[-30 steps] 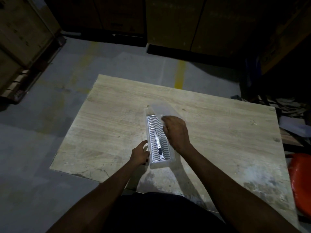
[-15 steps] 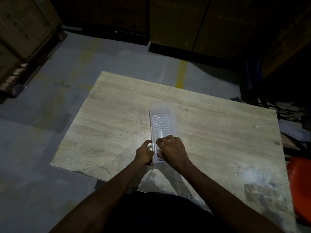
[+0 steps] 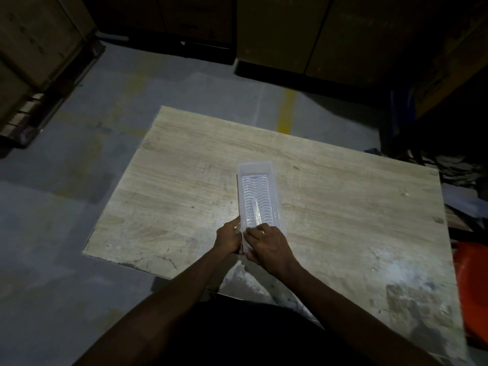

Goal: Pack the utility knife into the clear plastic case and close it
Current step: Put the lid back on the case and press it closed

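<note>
The clear plastic case [image 3: 257, 192] lies lengthwise on the wooden table [image 3: 330, 207], its lid folded down over the ribbed white insert. Through the lid the utility knife [image 3: 255, 213] shows as a faint narrow shape in the middle slot. My left hand [image 3: 229, 237] grips the case's near left corner. My right hand [image 3: 269, 245] lies over the near end, fingers pressing on the lid and thumb under the edge. The near end of the case is hidden by both hands.
The table's near edge runs just below my hands, with grey concrete floor to the left. An orange object [image 3: 472, 283] sits at the right edge. Dark cabinets [image 3: 290, 35] stand at the back, wooden pallets [image 3: 31, 75] at the left, and clutter [image 3: 456, 170] at the far right.
The raised lid has come down over the knife and insert. My right hand slid from the case's middle to its near end, beside my left hand.
</note>
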`<action>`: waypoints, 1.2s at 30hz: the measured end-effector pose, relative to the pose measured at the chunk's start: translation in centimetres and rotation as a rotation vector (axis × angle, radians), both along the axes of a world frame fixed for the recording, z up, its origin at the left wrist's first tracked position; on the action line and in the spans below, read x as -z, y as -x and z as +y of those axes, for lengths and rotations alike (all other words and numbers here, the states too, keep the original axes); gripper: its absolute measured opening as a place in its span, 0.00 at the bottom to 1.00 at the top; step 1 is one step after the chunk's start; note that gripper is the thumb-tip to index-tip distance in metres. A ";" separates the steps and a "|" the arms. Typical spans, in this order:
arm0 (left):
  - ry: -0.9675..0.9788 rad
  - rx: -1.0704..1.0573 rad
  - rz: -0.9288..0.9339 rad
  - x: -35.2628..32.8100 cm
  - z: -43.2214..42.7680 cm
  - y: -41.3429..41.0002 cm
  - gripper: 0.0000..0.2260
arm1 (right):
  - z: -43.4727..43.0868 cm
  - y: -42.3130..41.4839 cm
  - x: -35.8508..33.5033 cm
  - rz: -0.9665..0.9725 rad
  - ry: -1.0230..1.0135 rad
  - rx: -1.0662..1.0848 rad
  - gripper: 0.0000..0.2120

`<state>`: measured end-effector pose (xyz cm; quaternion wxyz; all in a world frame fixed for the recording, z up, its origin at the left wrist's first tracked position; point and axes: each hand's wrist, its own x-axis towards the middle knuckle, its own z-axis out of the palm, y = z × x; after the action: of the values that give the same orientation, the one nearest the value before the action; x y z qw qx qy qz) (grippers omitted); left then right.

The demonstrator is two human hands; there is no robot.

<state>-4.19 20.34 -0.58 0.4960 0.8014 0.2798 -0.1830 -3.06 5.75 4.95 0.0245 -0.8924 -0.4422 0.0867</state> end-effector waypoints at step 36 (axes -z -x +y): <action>0.016 0.040 0.062 1.4 -0.2 3.3 0.21 | -7.8 -1.0 6.2 0.940 -0.517 1.144 0.11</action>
<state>-7.48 20.15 -1.95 0.4897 0.7968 0.2775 -0.2196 -2.06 -2.01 -1.26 0.4568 -0.8173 0.1369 0.3235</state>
